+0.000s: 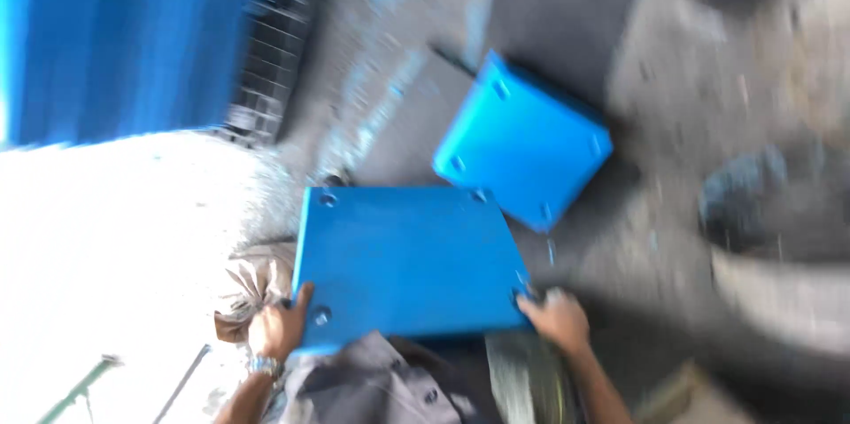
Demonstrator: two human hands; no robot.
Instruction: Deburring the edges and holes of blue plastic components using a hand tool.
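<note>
The picture is blurred by motion. I hold a flat blue square panel (403, 260) with round holes near its corners, level in front of my body. My left hand (276, 328) grips its near left corner, thumb on top. My right hand (556, 318) grips its near right corner. A second blue panel of the same kind (522, 141) lies tilted on the grey ground just beyond, close to the far right corner of the one I hold.
A blue sheet or wall (124, 34) stands at the upper left with a wire mesh (274, 43) beside it. Bright overexposed ground (106, 247) fills the left. A crumpled sack (252, 278) lies by my left hand. Grey rubble (761, 203) spreads on the right.
</note>
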